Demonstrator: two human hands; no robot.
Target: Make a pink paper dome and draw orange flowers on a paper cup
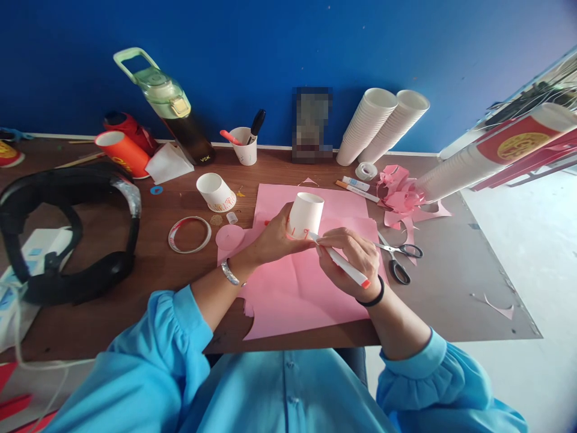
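Note:
My left hand [278, 233] is wrapped round a white paper cup [307, 211], tilted a little, with orange-red marks drawn low on its side. In my right hand [351, 255] is a white marker [345, 268] with a red end, its tip touching or very close to the cup near those marks. Both hands are over sheets of pink paper [302, 288]. Left of them stands another white paper cup [215, 192] with an orange pattern along its lower edge. Black-handled scissors [399, 255] lie just right of my right hand.
Along the blue wall stand a bottle [174, 108], a cup of markers [246, 150] and stacked paper cups [369, 126]. A tape ring [190, 234] and a black headset-like band [128, 264] lie left. Pink scraps [399, 189] and another cup stack [460, 171] are right.

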